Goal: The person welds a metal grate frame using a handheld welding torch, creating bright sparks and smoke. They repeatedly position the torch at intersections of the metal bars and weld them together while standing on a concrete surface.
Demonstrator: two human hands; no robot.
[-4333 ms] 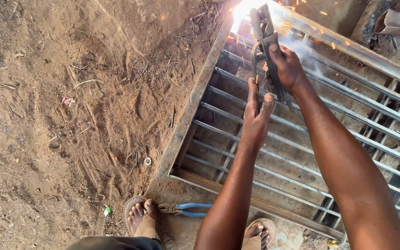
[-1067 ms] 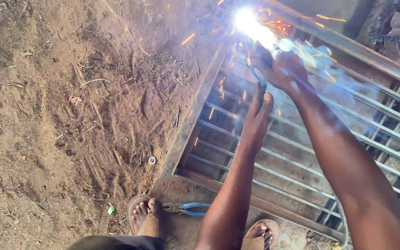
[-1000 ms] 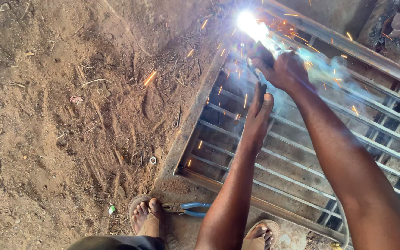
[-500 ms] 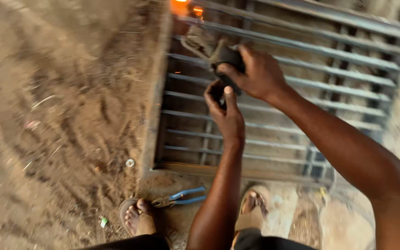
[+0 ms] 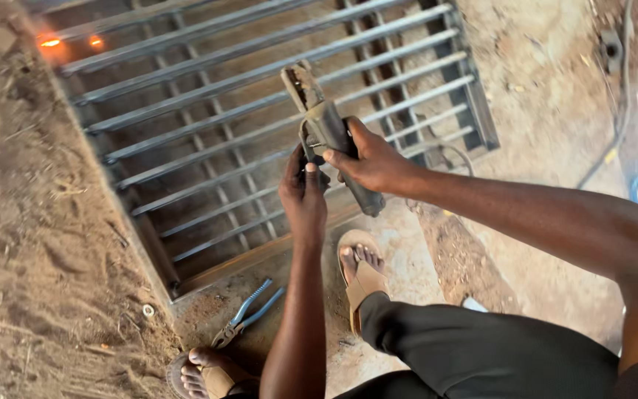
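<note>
My right hand (image 5: 372, 159) grips a dark welding electrode holder (image 5: 328, 130) by its handle, its jaws pointing up and away over the grille. My left hand (image 5: 303, 193) presses against the holder's lower side, fingers curled on it. Below them lies a steel grille (image 5: 201, 111) of long parallel bars on the dirt. Two spots (image 5: 50, 42) glow orange at its far left corner. No rod shows in the jaws.
Blue-handled pliers (image 5: 248, 313) lie on the ground by my left sandalled foot (image 5: 202, 374). My right foot (image 5: 362, 273) in a sandal stands near the grille's edge. A cable (image 5: 619, 103) runs along the dirt at right. Loose sandy soil lies to the left.
The bright arc and sparks at the grille's corner have stopped. Both hands have drawn the holder back from the corner toward me, and my view has swung right.
</note>
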